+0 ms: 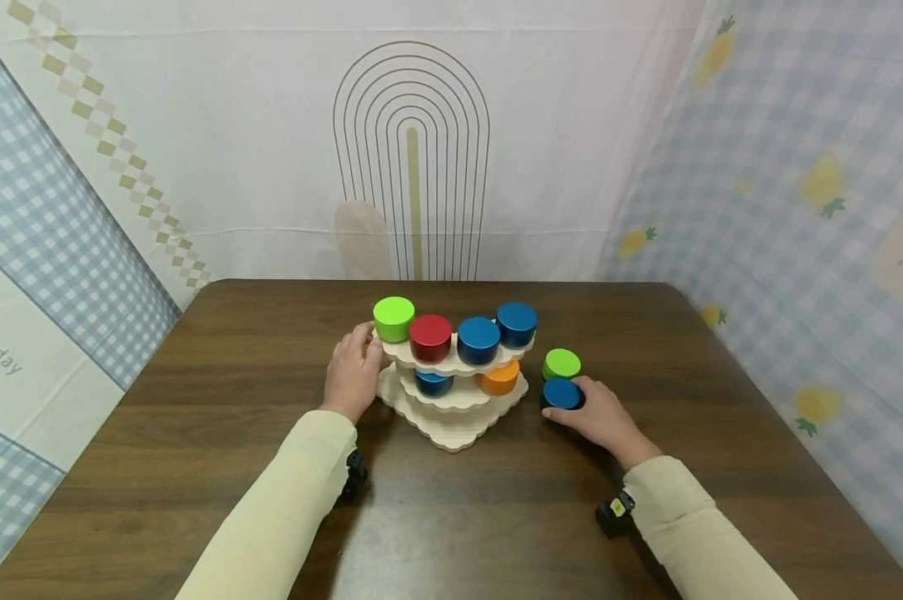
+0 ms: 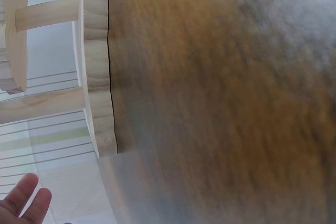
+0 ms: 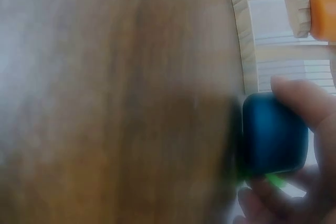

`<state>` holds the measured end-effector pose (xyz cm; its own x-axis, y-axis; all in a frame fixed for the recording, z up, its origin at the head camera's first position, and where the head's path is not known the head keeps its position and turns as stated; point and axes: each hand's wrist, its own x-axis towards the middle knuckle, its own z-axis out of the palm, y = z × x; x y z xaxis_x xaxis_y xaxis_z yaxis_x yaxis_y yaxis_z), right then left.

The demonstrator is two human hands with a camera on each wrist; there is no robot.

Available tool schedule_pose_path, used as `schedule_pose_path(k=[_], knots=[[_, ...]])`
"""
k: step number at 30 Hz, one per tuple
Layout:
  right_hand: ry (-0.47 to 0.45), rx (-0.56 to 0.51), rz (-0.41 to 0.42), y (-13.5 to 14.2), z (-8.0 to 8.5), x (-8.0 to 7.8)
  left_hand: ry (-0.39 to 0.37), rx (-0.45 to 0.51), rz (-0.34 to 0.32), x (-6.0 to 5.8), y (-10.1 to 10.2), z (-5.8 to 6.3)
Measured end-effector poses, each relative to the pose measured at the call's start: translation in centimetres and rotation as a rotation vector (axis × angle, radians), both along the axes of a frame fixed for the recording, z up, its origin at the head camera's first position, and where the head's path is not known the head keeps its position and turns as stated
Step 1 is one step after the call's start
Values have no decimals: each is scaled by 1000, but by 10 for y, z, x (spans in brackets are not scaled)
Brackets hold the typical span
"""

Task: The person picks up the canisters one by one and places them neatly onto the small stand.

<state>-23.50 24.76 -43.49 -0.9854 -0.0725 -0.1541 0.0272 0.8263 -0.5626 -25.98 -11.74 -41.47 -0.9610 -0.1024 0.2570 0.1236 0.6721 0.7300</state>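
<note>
A pale wooden tiered stand (image 1: 451, 427) with scalloped shelves stands mid-table. Its top shelf bears a green cylinder (image 1: 394, 319), a red cylinder (image 1: 430, 337) and two blue cylinders (image 1: 479, 340). Lower down sit another blue cylinder (image 1: 433, 383) and an orange cylinder (image 1: 499, 378). At the stand's left edge is my left hand (image 1: 352, 371), fingers fairly straight; contact with the top shelf is hard to tell. To the right of the stand, my right hand (image 1: 597, 412) pinches a blue cylinder (image 3: 275, 134) between thumb and fingers, close to the tabletop.
A second green cylinder (image 1: 562, 363) stands just behind the held blue one. The brown wooden table (image 1: 436, 517) ends at a patterned cloth backdrop (image 1: 271, 150). A wrist camera (image 1: 614, 512) is strapped below the right sleeve.
</note>
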Motion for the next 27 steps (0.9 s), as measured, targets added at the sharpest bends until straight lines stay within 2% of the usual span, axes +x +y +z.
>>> schedule_pose_path(k=[6, 14, 27], knots=[[-1, -19, -1, -4, 5, 7, 3, 1, 0, 1, 1, 1], [47, -31, 25, -19, 12, 14, -5, 3, 3, 1, 1, 2], [96, -56, 59, -36, 13, 14, -1, 11, 5, 2, 1, 2]])
